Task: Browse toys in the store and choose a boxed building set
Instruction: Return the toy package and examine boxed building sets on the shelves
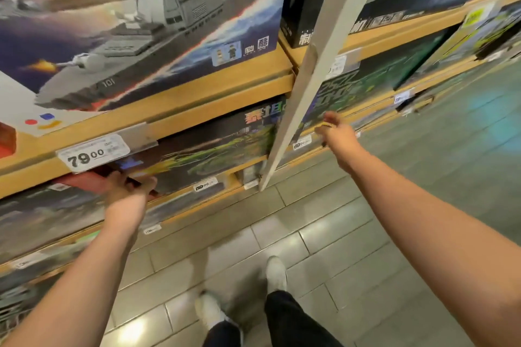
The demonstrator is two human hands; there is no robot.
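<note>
Nearest the camera, two white shoes (276, 273) and dark trouser legs (293, 321) are standing on the grey tiled floor (338, 234), and two bare forearms are reaching forward from the lower corners toward the wooden shelving. The left hand (127, 189) is gripping the lower left corner of a dark boxed building set (214, 146) with green and yellow artwork, its fingers curling round the box edge beside a red box (84, 180); this set is lying on the second shelf, just under the 79.00 price tag (93, 153) clipped to the shelf edge (174, 110) above. The right hand (335, 132) is stretching out further right, close to the neighbouring shelf front and a 69.00 price label (302, 144); its fingers are looking loosely bent, but the blur is making it impossible to tell whether they are pinching anything. A pale upright post (315, 70) is running diagonally between the two shelf bays. Higher and farther back, a large box showing a grey warship numbered 101 (135, 36) is resting on the upper shelf, with a black box (301, 0) just right of it, and more boxed sets are lining the shelves receding to the right.
</note>
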